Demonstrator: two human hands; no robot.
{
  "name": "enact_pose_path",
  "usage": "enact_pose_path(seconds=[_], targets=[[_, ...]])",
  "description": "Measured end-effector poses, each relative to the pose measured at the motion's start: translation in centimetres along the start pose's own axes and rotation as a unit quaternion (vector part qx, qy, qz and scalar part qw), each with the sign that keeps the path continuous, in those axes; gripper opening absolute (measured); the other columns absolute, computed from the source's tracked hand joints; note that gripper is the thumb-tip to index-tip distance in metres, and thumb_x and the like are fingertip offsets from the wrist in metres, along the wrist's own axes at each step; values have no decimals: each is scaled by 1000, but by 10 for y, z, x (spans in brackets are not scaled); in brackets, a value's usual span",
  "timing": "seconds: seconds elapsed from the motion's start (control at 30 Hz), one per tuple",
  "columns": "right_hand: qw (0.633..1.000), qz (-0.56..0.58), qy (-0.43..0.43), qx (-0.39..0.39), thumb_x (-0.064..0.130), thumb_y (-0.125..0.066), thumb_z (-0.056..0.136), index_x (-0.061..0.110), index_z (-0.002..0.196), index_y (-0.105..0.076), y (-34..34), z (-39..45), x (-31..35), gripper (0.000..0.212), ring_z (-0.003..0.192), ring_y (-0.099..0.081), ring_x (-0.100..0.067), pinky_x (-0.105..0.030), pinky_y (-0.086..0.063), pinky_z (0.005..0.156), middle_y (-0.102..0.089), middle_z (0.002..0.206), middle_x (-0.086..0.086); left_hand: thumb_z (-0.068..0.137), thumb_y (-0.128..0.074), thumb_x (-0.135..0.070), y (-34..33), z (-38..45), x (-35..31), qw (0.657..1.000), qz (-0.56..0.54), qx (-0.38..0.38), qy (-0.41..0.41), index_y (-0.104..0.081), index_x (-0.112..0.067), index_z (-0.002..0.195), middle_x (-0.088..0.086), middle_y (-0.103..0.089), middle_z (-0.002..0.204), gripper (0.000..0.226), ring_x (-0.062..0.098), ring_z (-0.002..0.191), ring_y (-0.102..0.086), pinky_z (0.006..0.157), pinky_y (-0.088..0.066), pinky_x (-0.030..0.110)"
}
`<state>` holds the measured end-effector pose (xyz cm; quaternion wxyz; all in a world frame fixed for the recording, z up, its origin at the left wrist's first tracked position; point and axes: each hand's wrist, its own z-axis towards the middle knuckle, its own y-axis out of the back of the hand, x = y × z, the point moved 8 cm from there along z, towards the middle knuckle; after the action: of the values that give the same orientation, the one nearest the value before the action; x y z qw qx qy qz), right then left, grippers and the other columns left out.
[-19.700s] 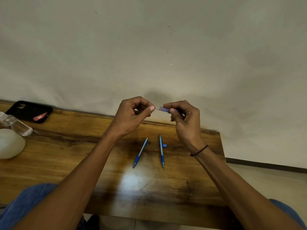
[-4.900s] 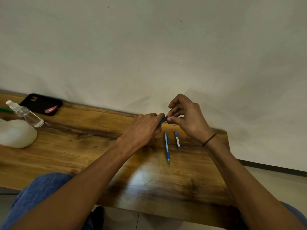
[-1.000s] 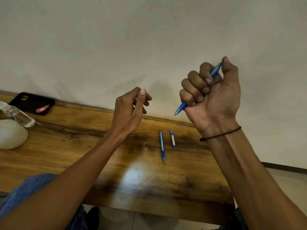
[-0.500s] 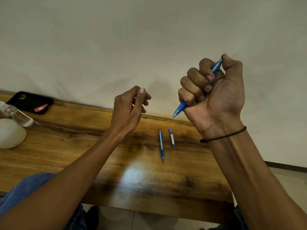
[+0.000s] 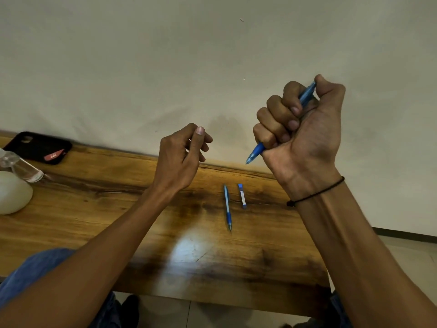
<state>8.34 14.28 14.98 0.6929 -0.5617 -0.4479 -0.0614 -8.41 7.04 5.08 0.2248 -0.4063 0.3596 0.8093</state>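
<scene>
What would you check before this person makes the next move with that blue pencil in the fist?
1. Grip on the pencil: the right hand curls round it, thumb over its top end: ok.
2. Tip free: it points down and to the left, touching nothing: ok.
3. Lead showing at the tip: cannot tell.
4. Is the left hand free: fingers loosely curled, nothing seen in them: ok.
5. Spares in sight: the second pencil and the small blue case lie side by side, apart, on the table: ok.
</scene>
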Motion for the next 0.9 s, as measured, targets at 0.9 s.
enact_pose_path(seconds=[0.9], targets=[[998,-59,-5,-20,48,-28,107,17,62,-29,6,2,-5,55,44,-11,-10,-22,-12,42,-15,51,4,113,-44,-32,-2,1,-14,1000,3,14,-6,-73,-13,103,-3,-72,83,36,13,70,-73,62,-62,43]])
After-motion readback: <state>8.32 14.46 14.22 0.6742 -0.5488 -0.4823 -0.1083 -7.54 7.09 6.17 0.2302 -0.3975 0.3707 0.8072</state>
